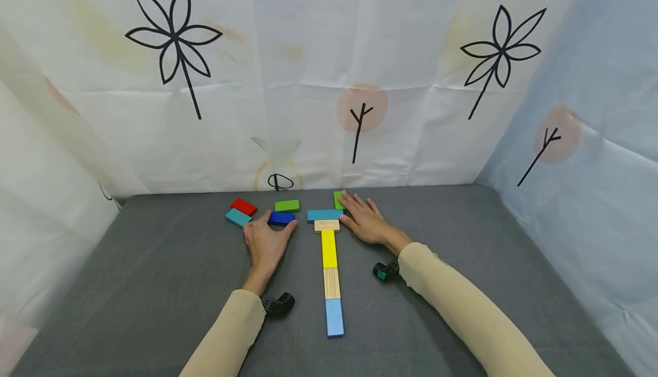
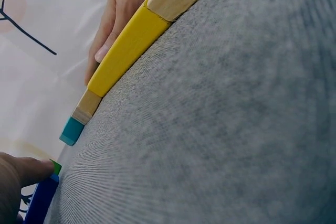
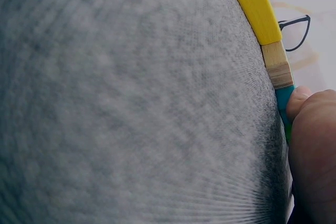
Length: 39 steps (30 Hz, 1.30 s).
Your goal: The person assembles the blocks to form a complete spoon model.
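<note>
My left hand [image 1: 267, 244] is at a dark blue block [image 1: 282, 218], index finger at its left end and thumb at its right end. In the left wrist view the thumb [image 2: 32, 170] lies along the blue block [image 2: 42, 200]. With fingers extended, my right hand [image 1: 367, 220] rests over a green block [image 1: 338, 200], covering part of it. Its thumb touches the right end of a teal block [image 1: 325, 215]. Below the teal block runs a line of a short natural wood block [image 1: 327, 225], a yellow block [image 1: 329, 248], another wood block [image 1: 332, 283] and a light blue block [image 1: 334, 317].
A second green block [image 1: 287, 205] lies just behind the dark blue one. Left of my left hand are a red block [image 1: 244, 207] and a turquoise block [image 1: 238, 217], side by side. The grey cloth-covered table [image 1: 169, 285] meets a white printed curtain [image 1: 411, 137] at the back.
</note>
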Available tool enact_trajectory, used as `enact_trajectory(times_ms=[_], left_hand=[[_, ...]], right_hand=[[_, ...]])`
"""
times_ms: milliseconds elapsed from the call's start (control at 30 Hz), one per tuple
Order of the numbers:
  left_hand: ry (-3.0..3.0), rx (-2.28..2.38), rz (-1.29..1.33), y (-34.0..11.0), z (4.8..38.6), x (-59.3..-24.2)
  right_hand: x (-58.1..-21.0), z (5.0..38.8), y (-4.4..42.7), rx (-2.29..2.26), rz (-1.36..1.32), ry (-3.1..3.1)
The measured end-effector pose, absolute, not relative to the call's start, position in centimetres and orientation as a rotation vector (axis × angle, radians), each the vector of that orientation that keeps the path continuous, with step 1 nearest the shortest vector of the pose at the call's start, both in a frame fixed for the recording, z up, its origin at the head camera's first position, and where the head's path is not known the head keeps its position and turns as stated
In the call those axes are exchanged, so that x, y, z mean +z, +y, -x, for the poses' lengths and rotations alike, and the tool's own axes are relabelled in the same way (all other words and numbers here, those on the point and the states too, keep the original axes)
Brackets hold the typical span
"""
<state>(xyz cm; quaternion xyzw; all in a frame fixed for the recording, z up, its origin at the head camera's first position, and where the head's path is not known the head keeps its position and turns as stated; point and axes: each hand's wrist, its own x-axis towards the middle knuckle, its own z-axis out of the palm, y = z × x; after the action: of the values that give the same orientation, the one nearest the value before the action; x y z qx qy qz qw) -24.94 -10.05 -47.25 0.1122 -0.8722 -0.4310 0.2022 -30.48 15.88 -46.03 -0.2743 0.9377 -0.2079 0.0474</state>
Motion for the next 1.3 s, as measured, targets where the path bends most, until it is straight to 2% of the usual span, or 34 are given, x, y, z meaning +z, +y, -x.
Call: enact_trajectory(times_ms=[633,1300], left_hand=[[-2.392,-1.286,-0.302,-9.9,24.9,-46.5],[-2.402,-1.638,0.048,-9.2,28.4,-44.4]], right_hand=[[-46.0,30.6,15.9,-0.626,0.845,2.861],[-45.8,30.4,15.8,-0.599,0.825,2.884]])
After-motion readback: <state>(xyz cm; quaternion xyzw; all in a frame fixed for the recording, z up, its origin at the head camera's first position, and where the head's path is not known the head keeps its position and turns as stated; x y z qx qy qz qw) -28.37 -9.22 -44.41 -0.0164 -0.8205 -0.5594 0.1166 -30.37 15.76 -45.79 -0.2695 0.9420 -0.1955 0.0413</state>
